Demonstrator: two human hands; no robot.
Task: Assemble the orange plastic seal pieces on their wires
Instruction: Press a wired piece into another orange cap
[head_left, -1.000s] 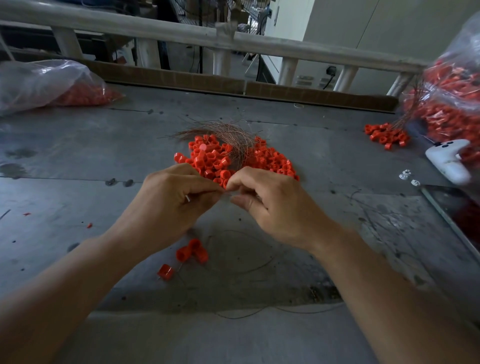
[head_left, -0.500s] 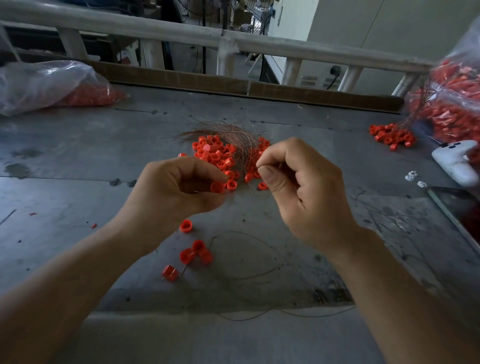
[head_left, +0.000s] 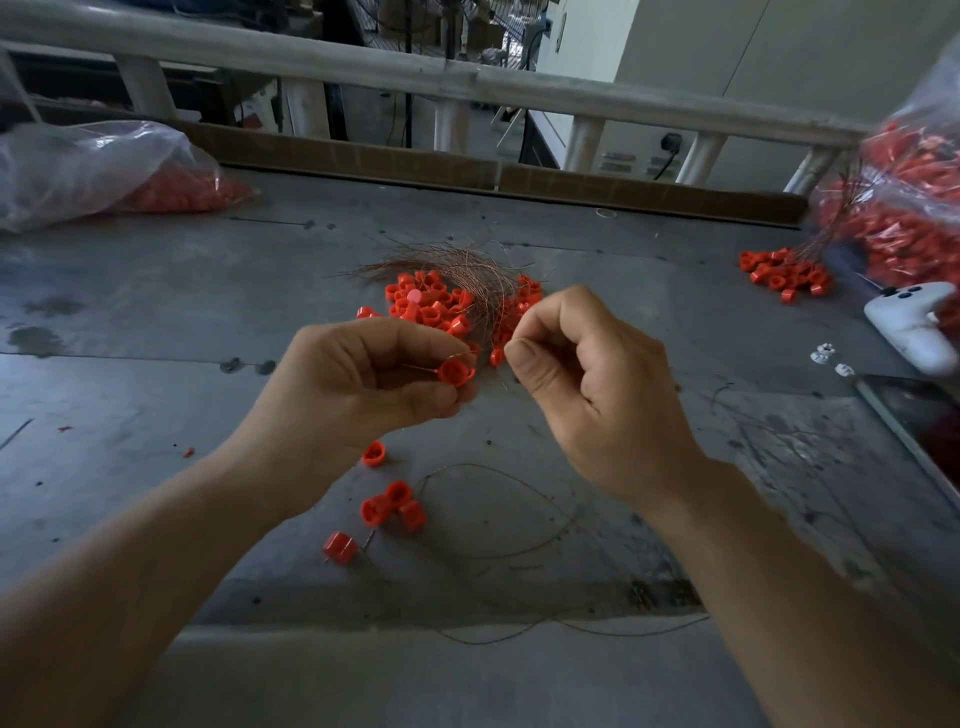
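The person is holding both hands just above the grey table, in front of a pile of orange pieces with a bundle of coppery wires lying across it. The left hand is gripping one orange cap between thumb and curled fingers, open side turned toward the camera. The right hand is curled, with thumb and forefinger pressed together on a thin wire that is running across to the cap. The strand is so fine that it is hard to tell whether it is already passing through the cap's hole or only lying against the rim.

Several orange pieces are lying nearer the person, beside a loose loop of wire. Bags of orange parts are sitting at the left and right edges of the table.

The threading looks underway but not finished. The main risk is the wire tip slipping out of the pinch or bending at the hole, since it is thin and springy. The small, smooth cap could also roll out of the left fingers and drop among the loose ones below. Pulling sideways could snag the strand on the bundle just behind the hands and drag other wires along.
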